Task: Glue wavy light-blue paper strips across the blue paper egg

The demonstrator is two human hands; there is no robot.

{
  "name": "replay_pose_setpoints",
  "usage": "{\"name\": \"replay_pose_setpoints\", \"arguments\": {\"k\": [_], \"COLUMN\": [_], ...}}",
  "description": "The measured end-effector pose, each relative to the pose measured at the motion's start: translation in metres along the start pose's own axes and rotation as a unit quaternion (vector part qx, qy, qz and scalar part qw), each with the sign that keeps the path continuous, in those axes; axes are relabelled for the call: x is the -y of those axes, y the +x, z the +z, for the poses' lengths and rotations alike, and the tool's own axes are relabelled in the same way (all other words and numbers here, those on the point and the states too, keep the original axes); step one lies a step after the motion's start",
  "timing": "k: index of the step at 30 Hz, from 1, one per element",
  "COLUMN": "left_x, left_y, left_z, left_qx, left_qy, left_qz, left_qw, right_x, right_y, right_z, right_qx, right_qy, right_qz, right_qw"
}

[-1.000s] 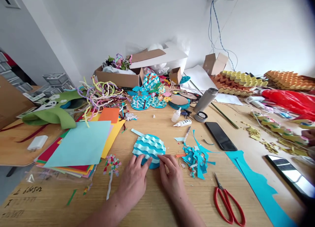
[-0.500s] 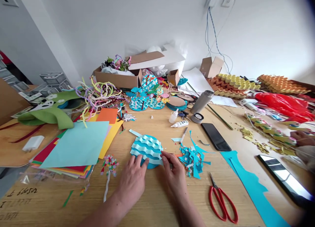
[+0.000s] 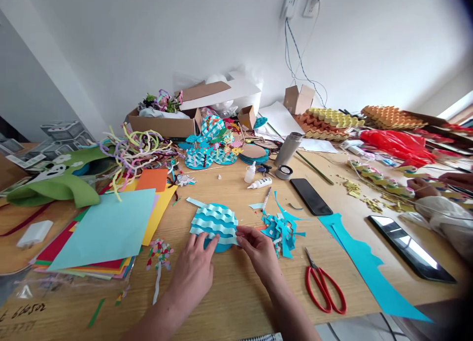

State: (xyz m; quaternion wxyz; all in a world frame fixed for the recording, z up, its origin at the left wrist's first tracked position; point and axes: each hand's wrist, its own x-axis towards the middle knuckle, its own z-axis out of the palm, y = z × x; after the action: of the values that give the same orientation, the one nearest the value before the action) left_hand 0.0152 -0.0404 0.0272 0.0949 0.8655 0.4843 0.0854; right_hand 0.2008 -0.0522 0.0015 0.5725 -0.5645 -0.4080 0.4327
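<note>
A round blue paper disc (image 3: 211,226) lies on the table in front of me, crossed by several wavy pale-blue strips. My left hand (image 3: 195,262) rests on its lower left part, fingers spread and pressing down near the lowest pale-blue paper strip (image 3: 223,239). At the disc's right edge, my right hand (image 3: 255,250) pinches the end of that strip between thumb and forefinger. Another loose strip end (image 3: 195,202) sticks out past the disc's upper left. Just right of my right hand is a pile of blue paper scraps (image 3: 283,232).
Red-handled scissors (image 3: 325,287) lie at the right front, beside a long blue paper offcut (image 3: 364,257). Glue bottles (image 3: 259,183) and a phone (image 3: 311,197) are behind. Coloured paper sheets (image 3: 107,227) are stacked left. Another person's hand (image 3: 423,188) is at far right.
The view has swung to the right, so things appear farther left. My right hand still pinches the strip end, its wrist turned slightly outward; my left hand stays on the disc.
</note>
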Motion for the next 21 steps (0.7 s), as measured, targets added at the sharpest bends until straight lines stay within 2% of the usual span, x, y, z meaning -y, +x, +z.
{"name": "replay_pose_setpoints", "arguments": {"k": [4,11,21], "left_x": [0.003,-0.006,-0.016], "left_y": [0.000,0.010,0.030], "left_z": [-0.003,-0.008,0.006], "left_qx": [-0.004,-0.072,-0.082], "left_qy": [-0.005,-0.015,0.013], "left_qz": [0.014,0.018,0.051], "left_qw": [1.000,0.997,0.995], "right_x": [-0.001,0.002,0.001], "right_y": [0.001,0.000,-0.001], "right_z": [-0.001,-0.001,-0.002], "right_qx": [0.003,0.006,0.008], "right_qy": [0.010,0.014,0.028], "right_qz": [0.016,0.034,0.037], "right_qw": [1.000,0.999,0.999]}}
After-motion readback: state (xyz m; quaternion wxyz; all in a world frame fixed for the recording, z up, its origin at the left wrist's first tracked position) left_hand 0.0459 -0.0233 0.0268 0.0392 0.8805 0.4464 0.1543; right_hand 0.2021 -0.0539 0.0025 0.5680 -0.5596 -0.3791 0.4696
